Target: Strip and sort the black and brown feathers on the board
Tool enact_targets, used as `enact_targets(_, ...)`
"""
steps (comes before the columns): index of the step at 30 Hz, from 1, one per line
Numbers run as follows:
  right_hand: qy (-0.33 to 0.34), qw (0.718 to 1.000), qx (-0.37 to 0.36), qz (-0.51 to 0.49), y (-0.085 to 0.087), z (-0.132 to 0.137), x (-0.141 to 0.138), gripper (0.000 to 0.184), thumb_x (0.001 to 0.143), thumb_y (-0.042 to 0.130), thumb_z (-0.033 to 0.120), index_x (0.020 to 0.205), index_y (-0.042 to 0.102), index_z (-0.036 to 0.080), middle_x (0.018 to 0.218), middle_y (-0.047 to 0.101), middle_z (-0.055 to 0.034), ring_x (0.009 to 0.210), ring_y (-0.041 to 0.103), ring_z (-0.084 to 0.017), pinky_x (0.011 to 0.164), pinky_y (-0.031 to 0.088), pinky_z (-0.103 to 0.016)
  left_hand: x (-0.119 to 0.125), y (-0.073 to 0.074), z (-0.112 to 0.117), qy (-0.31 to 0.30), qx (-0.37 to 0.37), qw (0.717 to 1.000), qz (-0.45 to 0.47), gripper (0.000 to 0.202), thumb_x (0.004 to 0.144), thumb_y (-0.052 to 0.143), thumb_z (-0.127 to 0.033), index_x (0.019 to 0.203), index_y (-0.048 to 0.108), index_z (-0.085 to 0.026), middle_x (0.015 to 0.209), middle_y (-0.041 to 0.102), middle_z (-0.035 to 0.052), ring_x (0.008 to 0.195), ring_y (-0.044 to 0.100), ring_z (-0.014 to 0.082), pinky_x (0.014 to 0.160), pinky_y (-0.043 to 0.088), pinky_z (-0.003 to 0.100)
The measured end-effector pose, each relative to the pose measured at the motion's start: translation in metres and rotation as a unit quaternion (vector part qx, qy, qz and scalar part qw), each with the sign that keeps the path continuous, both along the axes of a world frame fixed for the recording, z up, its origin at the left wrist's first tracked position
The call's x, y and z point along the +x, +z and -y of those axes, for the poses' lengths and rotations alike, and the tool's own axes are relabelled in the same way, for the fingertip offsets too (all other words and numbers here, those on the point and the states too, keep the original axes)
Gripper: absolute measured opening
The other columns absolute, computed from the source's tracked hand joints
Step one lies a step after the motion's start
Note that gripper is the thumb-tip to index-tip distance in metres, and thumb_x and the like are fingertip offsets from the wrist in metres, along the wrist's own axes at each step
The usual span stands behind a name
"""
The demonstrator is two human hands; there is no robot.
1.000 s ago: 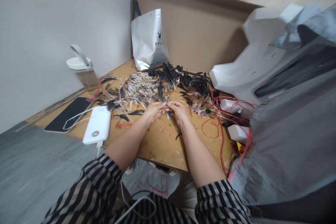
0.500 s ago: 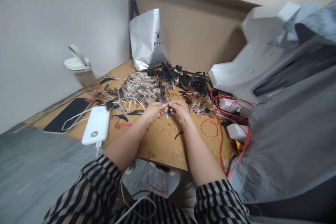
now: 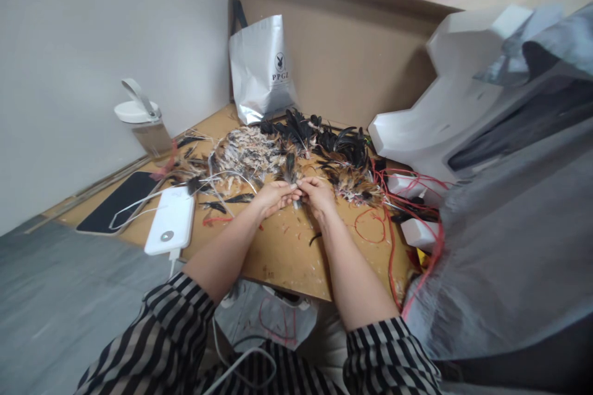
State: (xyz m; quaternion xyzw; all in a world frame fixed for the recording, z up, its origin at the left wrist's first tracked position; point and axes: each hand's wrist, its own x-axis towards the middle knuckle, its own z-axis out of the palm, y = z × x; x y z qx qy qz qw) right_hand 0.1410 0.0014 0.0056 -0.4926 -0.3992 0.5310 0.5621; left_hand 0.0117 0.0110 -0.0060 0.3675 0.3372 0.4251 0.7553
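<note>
A dark feather tuft [image 3: 290, 166] sits over the counter [image 3: 291, 259], pinched at its base between the fingertips of the left hand [image 3: 278, 196] and right hand [image 3: 319, 195]. Beyond lie pale feathers [image 3: 248, 154] and black feathers [image 3: 299, 129]; a white power bank [image 3: 170, 219] lies to the left. 2 striped sleeves [image 3: 162, 333] cover the upper arms.

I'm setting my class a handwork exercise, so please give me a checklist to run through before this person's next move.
1. Left hand pinching the feathers: ok, fingertips together.
2. Right hand pinching too: ok, close beside the left.
3. Held feathers evenly aligned: cannot tell, too small.
4. Red string untangled: not ok, strands cross at right.
5. Cup lid on: ok.
</note>
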Motion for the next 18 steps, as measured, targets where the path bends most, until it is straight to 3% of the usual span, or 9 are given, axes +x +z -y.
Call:
enact_targets(6, 0.020, 0.999, -0.032, -0.012, 0.003, 0.002, 0.000, 0.032, 0.046, 0.074, 0.037, 0.062, 0.054, 0.018, 0.049, 0.053, 0.0050, 0.044, 0.044, -0.007, 0.042, 0.033, -0.020, -0.001, -0.001, 0.000, -0.005, 0.027, 0.999, -0.037, 0.014, 0.070, 0.068, -0.022, 0.071, 0.065, -0.007, 0.071, 0.068, 0.0108, 0.055, 0.061, 0.0082, 0.048, 0.043, 0.014)
enact_targets(10, 0.002, 0.999, 0.002, 0.035, 0.011, 0.002, 0.009, 0.029, 0.052, 0.070, 0.039, 0.068, 0.061, 0.017, 0.047, 0.050, 0.0055, 0.041, 0.039, -0.006, 0.041, 0.029, -0.020, -0.002, 0.001, -0.001, 0.028, 0.050, 0.997, -0.051, 0.017, 0.069, 0.069, -0.025, 0.072, 0.065, -0.009, 0.072, 0.069, 0.0105, 0.053, 0.060, 0.0073, 0.046, 0.041, 0.014)
enact_targets(14, -0.090, 0.977, 0.076, 0.177, 0.013, -0.002, 0.031, 0.023, 0.057, 0.065, 0.036, 0.065, 0.062, 0.014, 0.052, 0.054, 0.0027, 0.046, 0.040, -0.008, 0.048, 0.032, -0.022, -0.004, 0.003, -0.005, 0.091, 0.032, 0.995, -0.013, 0.019, 0.070, 0.068, -0.026, 0.078, 0.064, -0.010, 0.077, 0.069, 0.0095, 0.053, 0.060, 0.0068, 0.044, 0.041, 0.013)
enact_targets(18, -0.084, 0.916, 0.087, 0.381, 0.004, -0.007, 0.050, 0.021, 0.063, 0.059, 0.035, 0.058, 0.061, 0.014, 0.056, 0.057, -0.0006, 0.052, 0.045, -0.010, 0.052, 0.032, -0.023, -0.006, 0.004, -0.007, 0.117, 0.005, 0.993, 0.017, 0.020, 0.070, 0.068, -0.025, 0.081, 0.063, -0.010, 0.079, 0.069, 0.0089, 0.053, 0.060, 0.0062, 0.044, 0.041, 0.013)
